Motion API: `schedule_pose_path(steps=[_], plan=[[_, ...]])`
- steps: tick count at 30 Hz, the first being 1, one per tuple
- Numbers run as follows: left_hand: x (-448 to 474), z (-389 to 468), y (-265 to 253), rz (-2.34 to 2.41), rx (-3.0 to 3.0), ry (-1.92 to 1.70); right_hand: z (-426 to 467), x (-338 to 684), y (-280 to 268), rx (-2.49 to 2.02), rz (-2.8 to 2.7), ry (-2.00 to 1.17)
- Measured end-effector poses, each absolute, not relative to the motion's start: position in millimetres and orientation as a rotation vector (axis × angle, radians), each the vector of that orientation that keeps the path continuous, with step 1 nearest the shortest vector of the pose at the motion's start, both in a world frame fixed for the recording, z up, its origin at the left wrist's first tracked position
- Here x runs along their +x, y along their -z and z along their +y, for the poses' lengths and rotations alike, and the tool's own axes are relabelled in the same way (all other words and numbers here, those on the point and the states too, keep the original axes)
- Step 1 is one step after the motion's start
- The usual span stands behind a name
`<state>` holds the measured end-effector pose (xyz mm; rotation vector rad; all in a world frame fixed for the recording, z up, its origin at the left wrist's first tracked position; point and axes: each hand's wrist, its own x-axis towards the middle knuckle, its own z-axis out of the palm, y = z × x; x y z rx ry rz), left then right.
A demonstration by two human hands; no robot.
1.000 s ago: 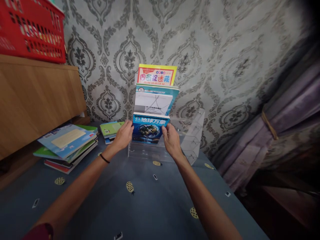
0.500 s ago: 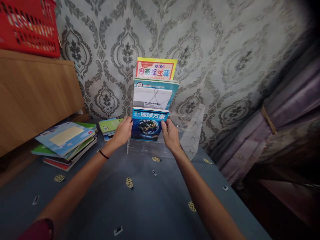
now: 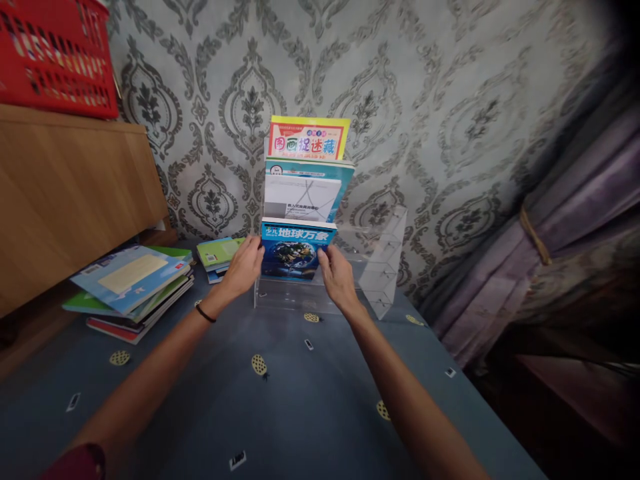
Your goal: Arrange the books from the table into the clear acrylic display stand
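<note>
A blue book with a globe on its cover point(image 3: 295, 253) stands upright in the front of a clear acrylic rack point(image 3: 383, 267). My left hand point(image 3: 245, 265) is closed at the book's left edge, and my right hand point(image 3: 337, 272) grips its right edge with the thumb on the cover. Behind it, rising in steps, are a white-and-grey book point(image 3: 303, 197), a teal book point(image 3: 345, 175) and a yellow-bordered picture book point(image 3: 310, 139). The rack's right part holds no books. My fingers behind the blue book are hidden.
To the left lies a stack of books point(image 3: 133, 280), with a smaller pile point(image 3: 217, 253) beside my left hand. A wooden cabinet point(image 3: 75, 200) carries a red plastic basket point(image 3: 55, 60). Patterned wallpaper is behind the rack; a tied purple curtain point(image 3: 505, 287) hangs at the right.
The blue book sits very slightly lower against the books behind it, with both hands still on its edges. The whole view has shifted a little.
</note>
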<state>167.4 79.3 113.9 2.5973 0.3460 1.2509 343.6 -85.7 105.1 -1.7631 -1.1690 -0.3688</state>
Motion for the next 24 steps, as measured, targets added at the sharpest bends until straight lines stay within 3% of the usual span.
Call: schedule_pose_path(steps=[24], plan=[[141,96,-86,0.45,2.467,-1.247,-117,331,-98,-1.65,-0.986,0.266]])
